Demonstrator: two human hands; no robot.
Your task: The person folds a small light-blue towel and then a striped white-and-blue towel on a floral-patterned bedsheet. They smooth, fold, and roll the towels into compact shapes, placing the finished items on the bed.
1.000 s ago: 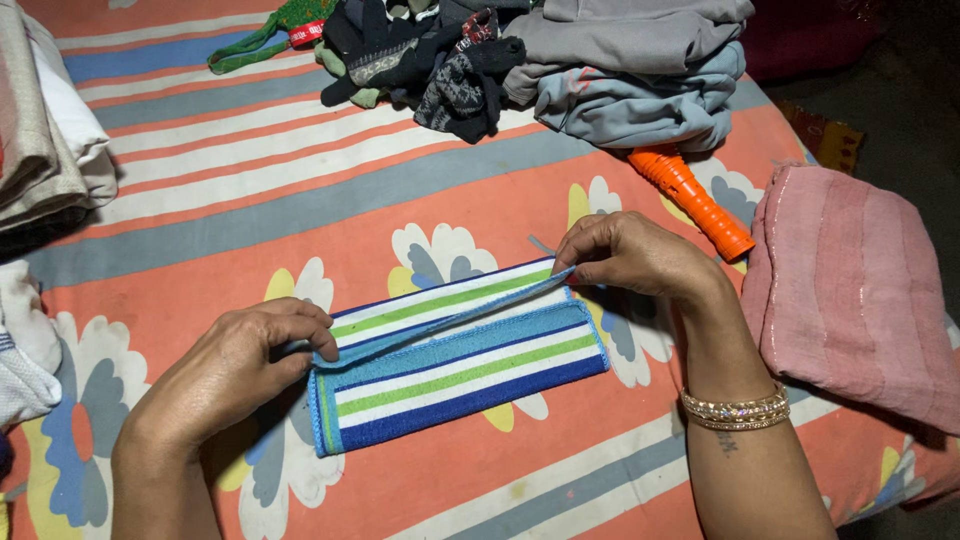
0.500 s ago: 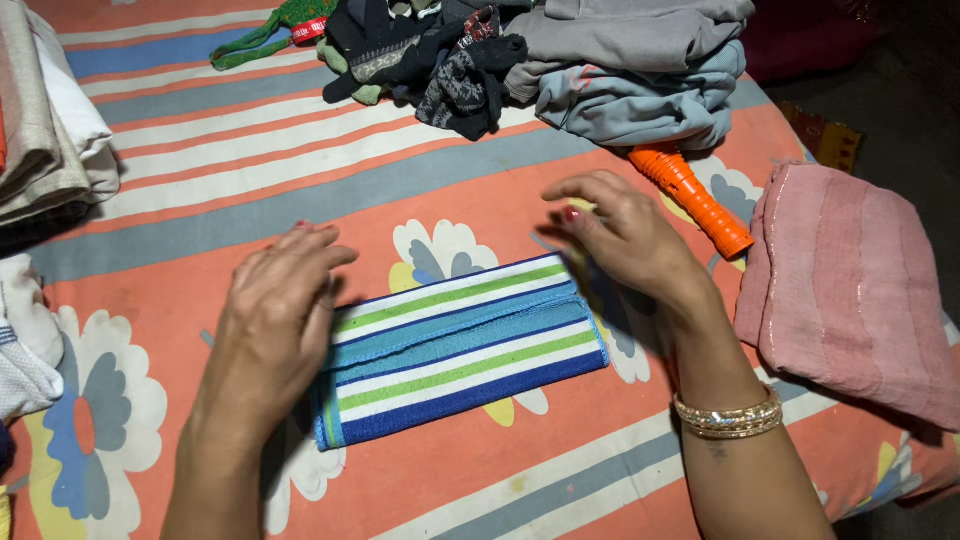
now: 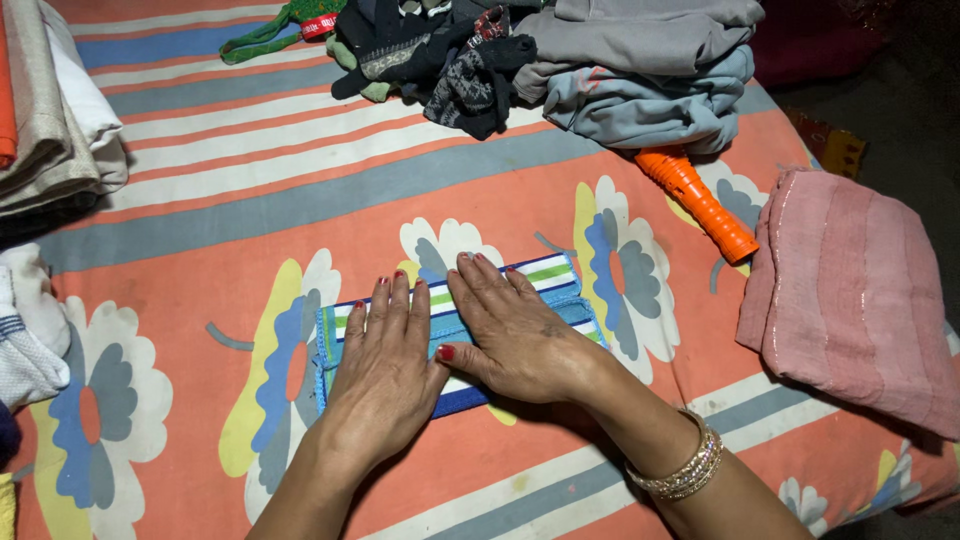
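Both palms lie flat and open on the folded striped towel (image 3: 555, 280), left hand (image 3: 385, 365) beside right hand (image 3: 510, 335), gripping nothing. The towel's long axis runs left to right across the bed (image 3: 250, 190), directly beneath both hands.

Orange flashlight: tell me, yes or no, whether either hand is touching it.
No. The orange flashlight lies apart while the left hand and right hand press flat on the striped towel.
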